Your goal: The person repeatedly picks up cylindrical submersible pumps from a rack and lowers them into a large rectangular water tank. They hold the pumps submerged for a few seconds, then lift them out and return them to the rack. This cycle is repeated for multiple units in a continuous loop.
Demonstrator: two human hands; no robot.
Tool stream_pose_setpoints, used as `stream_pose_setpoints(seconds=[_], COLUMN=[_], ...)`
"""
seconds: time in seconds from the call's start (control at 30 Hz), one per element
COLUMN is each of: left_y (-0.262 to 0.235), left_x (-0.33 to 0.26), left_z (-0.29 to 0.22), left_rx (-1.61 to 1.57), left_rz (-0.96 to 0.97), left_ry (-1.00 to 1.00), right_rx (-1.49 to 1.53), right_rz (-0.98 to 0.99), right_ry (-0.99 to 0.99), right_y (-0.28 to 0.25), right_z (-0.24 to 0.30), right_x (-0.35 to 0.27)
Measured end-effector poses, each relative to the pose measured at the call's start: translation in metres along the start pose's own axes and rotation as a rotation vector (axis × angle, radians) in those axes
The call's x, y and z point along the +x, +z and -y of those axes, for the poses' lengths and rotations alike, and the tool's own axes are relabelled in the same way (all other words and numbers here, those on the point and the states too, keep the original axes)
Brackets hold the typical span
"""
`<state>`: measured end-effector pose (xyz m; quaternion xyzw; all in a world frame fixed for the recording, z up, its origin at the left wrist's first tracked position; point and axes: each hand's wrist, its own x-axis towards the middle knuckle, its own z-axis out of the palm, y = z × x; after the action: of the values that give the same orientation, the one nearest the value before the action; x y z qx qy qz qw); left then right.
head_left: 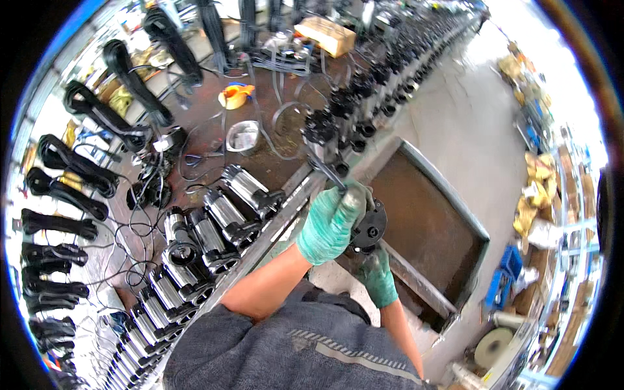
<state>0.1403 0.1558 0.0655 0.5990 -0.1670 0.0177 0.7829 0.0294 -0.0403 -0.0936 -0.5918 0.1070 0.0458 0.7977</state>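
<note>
My left hand [333, 224], in a green glove with a dirty grey fingertip, is closed around a dark rod or cable [329, 170] that slants up and left from the fist. Just right of it is a black round part [370, 227] with holes in its face. My right hand [378, 276], also gloved in green, sits below that part with fingers curled against its lower edge. Its fingertips are partly hidden and blurred. Left of my hands, silver cylinders with black end caps [221, 218] lie in a row along the bench edge.
The brown workbench [195, 104] holds a tape roll [235, 96], a white bowl [243, 136] and loose cables. Bundled black cables [97, 117] line its far left. More upright units [338, 117] run along the edge ahead. A metal-framed tray [435, 221] stands at right; blue bins [504, 276] lie beyond.
</note>
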Motion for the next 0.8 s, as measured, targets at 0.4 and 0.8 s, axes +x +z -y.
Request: stream_pose_setpoints(seconds=[0.4,0.8], left_y=[-0.002,-0.024], left_x=[-0.104,-0.107], left_z=[0.210,0.303], left_rx=[0.187,1.005], left_rz=[-0.081,0.365], left_ry=[-0.543,-0.788], right_rx=[-0.643,-1.198], right_rz=[-0.460,-0.414], right_ry=[0.249,0.219], right_y=[-0.137,-0.137], right_z=[0.051,0.055], right_x=[-0.093,-0.065])
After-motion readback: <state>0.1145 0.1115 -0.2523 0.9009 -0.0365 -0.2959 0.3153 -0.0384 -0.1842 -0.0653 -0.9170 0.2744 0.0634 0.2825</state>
